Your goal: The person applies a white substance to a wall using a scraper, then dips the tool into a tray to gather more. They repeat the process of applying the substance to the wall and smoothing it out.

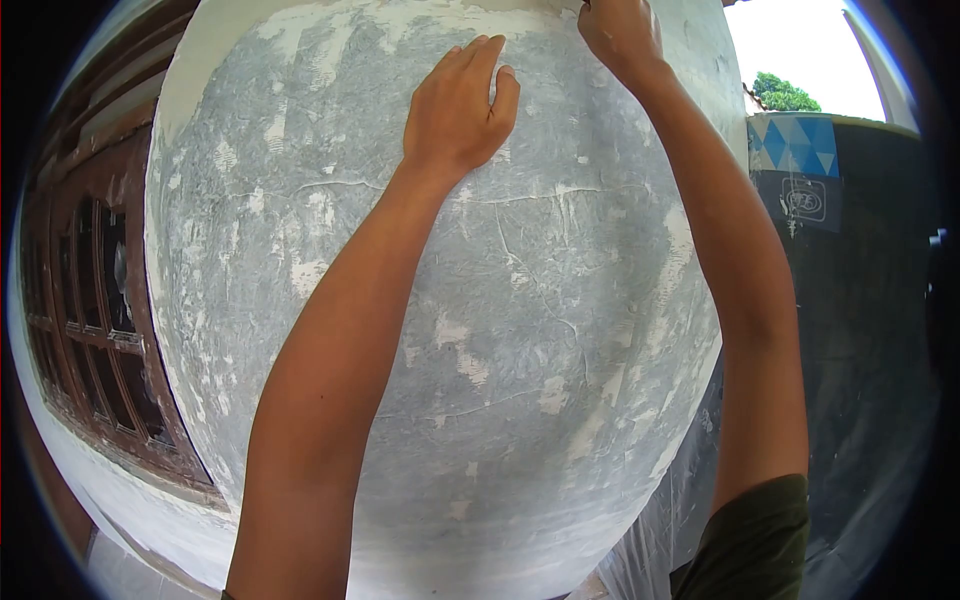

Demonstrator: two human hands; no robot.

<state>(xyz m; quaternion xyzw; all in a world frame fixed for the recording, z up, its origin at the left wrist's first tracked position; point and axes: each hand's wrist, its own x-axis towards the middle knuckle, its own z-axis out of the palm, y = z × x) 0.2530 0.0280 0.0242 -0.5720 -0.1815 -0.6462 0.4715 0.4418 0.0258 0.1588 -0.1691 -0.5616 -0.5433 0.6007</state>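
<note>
A grey wall point(500, 270) with pale, patchy plaster marks and thin raised lines fills the middle of the head view. My left hand point(460, 105) lies against its upper part, back of the hand toward me, fingers stretched upward and thumb apart. It holds nothing that I can see. Higher and to the right, my right hand point(622, 38) is closed near the upper edge of the view. A small dark bit shows by its fingers, but the frame cuts off whatever it grips. Smoother, light plaster runs along the wall's top.
To the left is a brown wooden window frame point(100, 310) with dark panes. Dark sheeting point(860, 330) with a blue-and-white patterned strip point(795, 143) stands at the right. Clear plastic point(650, 535) hangs low beside the wall, and a green tree point(785, 95) shows beyond.
</note>
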